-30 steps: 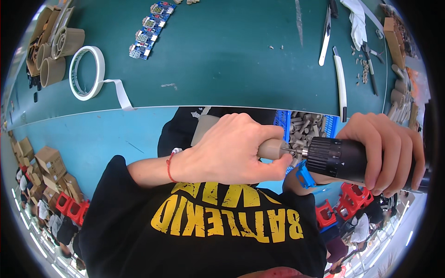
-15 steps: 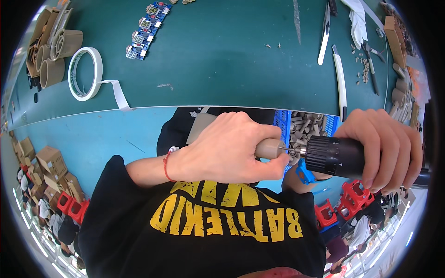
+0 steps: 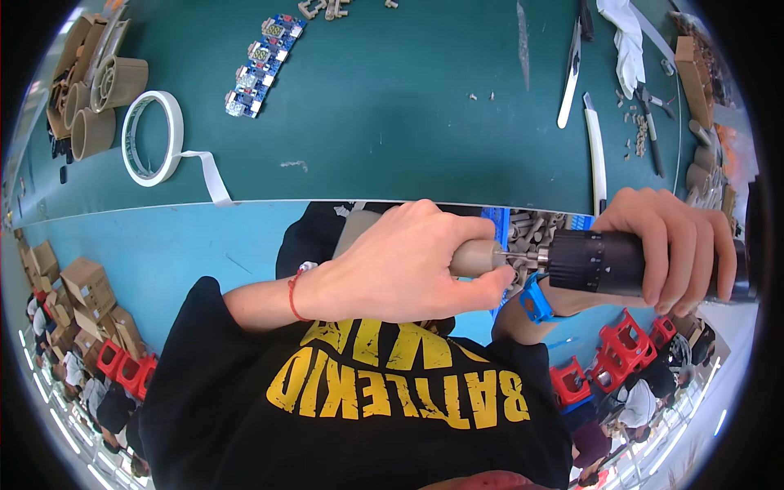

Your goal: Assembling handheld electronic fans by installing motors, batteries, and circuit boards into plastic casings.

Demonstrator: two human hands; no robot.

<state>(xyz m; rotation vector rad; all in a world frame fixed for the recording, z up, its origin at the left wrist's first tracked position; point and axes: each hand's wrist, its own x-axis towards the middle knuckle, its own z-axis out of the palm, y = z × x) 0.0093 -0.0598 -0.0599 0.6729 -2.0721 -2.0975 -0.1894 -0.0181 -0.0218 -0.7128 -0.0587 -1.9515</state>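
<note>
My left hand (image 3: 400,265) is closed around a beige cylindrical plastic part (image 3: 475,258), whose rounded end sticks out between thumb and forefinger. My right hand (image 3: 674,245) grips a black power screwdriver (image 3: 600,261) with a dial-marked collar, held level and aimed left. Its thin bit (image 3: 513,254) reaches the end face of the part; whether it sits in a hole or on a screw is too small to tell. Behind my left wrist, a larger beige-grey piece (image 3: 355,229) shows partly; whether it joins the held part is hidden.
Below the green table (image 3: 392,163) edge, a blue crate (image 3: 498,216) holds many beige parts. On the table lie a tape roll (image 3: 175,135), blue circuit boards (image 3: 260,69), white-handled blades (image 3: 596,155), pliers (image 3: 652,122) and small fittings. Red stools (image 3: 625,351) stand behind at right.
The screwdriver's rear and my right hand have risen slightly, bringing the tool closer to level. My left hand keeps its hold on the part. The view has shifted a little.
</note>
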